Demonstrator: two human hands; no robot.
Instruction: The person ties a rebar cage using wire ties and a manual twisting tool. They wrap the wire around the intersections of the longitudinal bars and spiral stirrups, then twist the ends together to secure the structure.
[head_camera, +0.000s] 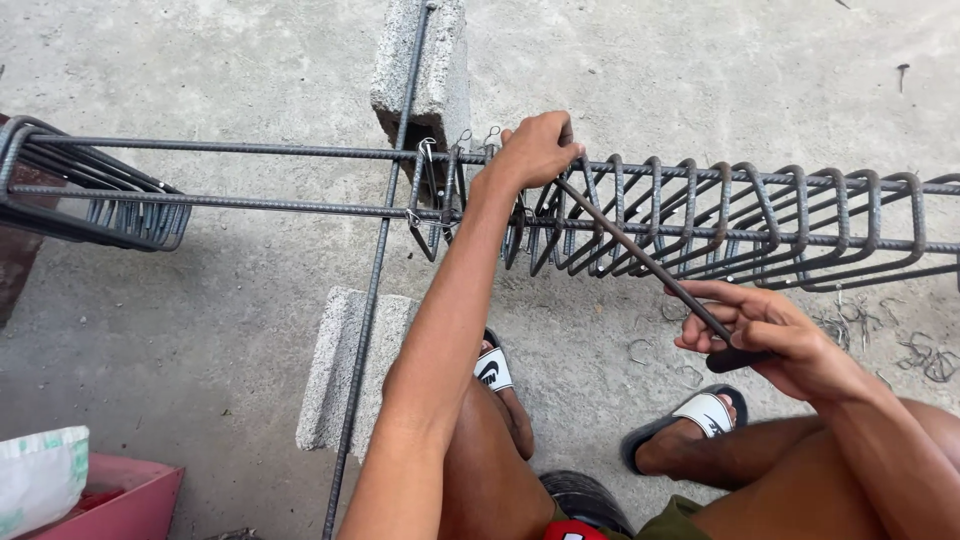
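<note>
My left hand (535, 150) reaches forward and grips the upper long rebar (250, 148) of a steel cage, at a spot where a stirrup (428, 195) is wired on. My right hand (770, 335) holds the handle end of a thin dark metal rod tool (640, 255). The rod runs diagonally up to the point under my left hand. To the right, several bent stirrups (760, 225) hang in a row on the long bars.
Two grey concrete blocks (425, 75) (340, 365) carry a single long rebar (375, 290) across the cage. More stirrups (110, 205) bunch at the left. Loose wire ties (925, 355) lie on the concrete floor. A red box (130, 495) and white bag (40, 475) sit lower left.
</note>
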